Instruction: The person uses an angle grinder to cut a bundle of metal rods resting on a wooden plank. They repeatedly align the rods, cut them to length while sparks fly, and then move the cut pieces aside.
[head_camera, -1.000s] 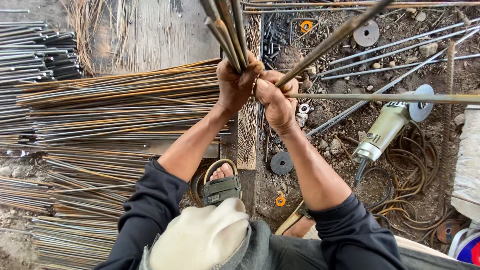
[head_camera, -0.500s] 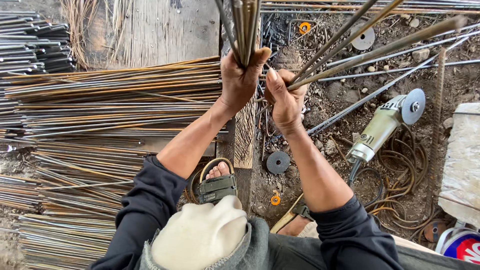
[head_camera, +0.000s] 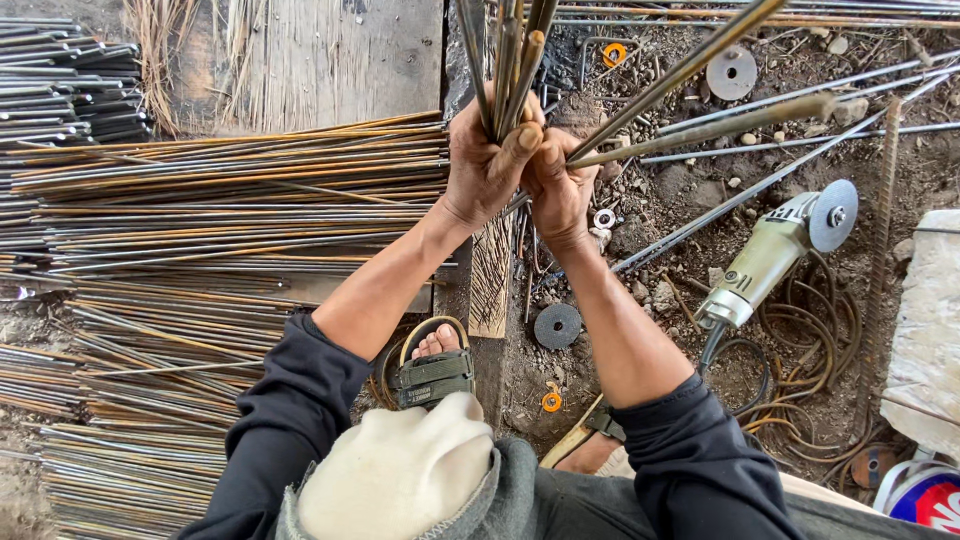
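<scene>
Above the ground, left hand (head_camera: 485, 165) and right hand (head_camera: 558, 185) fingers clench upright metal rods (head_camera: 505, 60).

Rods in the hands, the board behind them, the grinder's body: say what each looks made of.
Rods: steel, apparently; dull grey with rust-brown patches, thin and straight. Board: wood, bare and weathered, its grain lines visible. Grinder's body: pale, smooth housing, plastic or painted metal; the look leaves it open.
</scene>
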